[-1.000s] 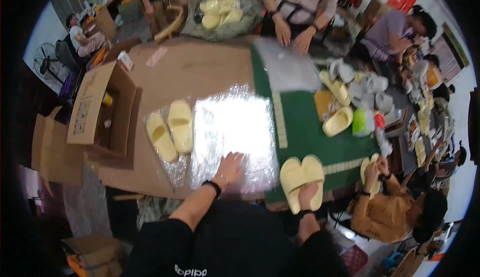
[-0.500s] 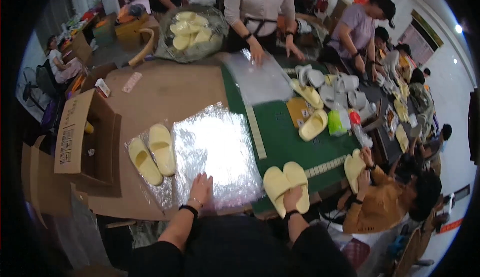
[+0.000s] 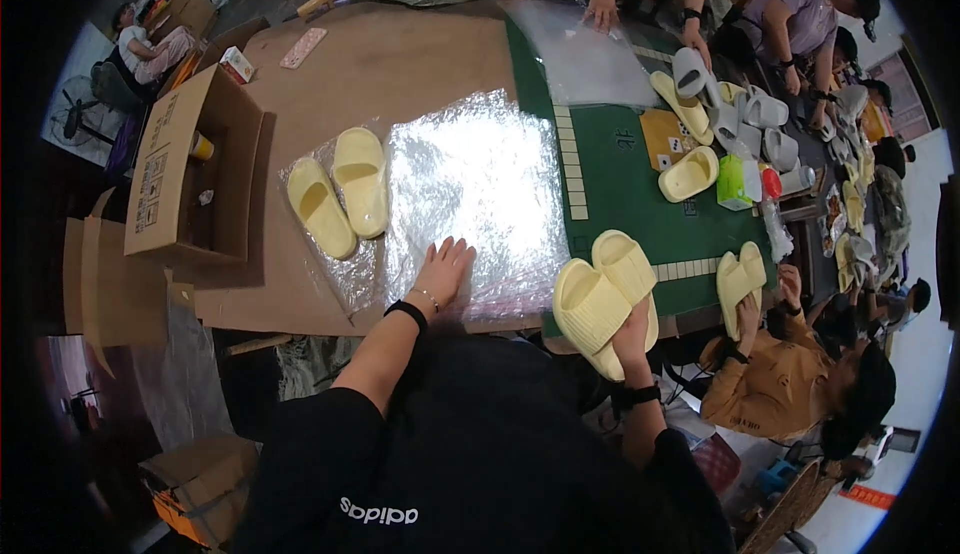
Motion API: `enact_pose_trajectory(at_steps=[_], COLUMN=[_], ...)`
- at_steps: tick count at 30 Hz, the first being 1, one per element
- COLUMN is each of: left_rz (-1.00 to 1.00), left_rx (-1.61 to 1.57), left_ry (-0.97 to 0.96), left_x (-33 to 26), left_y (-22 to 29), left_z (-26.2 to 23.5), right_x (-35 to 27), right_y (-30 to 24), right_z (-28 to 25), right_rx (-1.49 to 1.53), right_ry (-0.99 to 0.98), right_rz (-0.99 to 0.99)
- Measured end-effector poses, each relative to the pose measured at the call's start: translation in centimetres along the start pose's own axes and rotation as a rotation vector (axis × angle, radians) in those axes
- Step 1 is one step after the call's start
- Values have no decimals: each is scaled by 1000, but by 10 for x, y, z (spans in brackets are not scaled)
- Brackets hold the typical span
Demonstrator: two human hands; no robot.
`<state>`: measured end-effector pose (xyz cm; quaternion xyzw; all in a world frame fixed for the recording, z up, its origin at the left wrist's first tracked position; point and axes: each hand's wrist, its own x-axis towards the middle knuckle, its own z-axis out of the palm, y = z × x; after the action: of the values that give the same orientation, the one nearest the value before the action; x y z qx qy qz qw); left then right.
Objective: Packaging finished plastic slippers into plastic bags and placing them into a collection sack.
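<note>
My left hand (image 3: pixel 444 272) lies on a stack of shiny clear plastic bags (image 3: pixel 475 189), its fingers stretched out over the near edge. In my right hand (image 3: pixel 632 339) is a pair of pale yellow slippers (image 3: pixel 598 299), gripped together and tilted above the table's near edge. The palm and part of the fingers are hidden behind the slippers. Left of the stack, another yellow pair (image 3: pixel 340 194) lies side by side on a clear plastic bag (image 3: pixel 318 259).
An open cardboard box (image 3: pixel 190 174) stands at the left. A green mat (image 3: pixel 640 204) on the right carries a single yellow slipper (image 3: pixel 689 175), grey slippers and a green packet (image 3: pixel 735 184). Across the table, a person handles clear bags (image 3: pixel 585 59); a person in orange (image 3: pixel 770 384) holds yellow slippers.
The view has shifted, so the table sits higher in the picture. My right hand has lifted and turned the slippers. My left hand stays on the bags.
</note>
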<state>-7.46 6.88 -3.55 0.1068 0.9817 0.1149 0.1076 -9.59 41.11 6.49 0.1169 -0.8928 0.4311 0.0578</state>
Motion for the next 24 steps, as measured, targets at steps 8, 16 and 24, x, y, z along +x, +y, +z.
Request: enact_pose_trajectory(at_steps=[8, 16, 24], left_rz=[-77, 4, 255], left_rx=[-393, -391, -359], left_ry=[256, 173, 232], left_x=[46, 49, 29], left_y=[34, 57, 101], left_z=[-14, -41, -73], right_x=[12, 15, 49], right_y=[-40, 7, 6], right_z=[25, 68, 116], right_rx=[260, -395, -498], right_ry=[-348, -335, -96], right_rz=[-34, -29, -144])
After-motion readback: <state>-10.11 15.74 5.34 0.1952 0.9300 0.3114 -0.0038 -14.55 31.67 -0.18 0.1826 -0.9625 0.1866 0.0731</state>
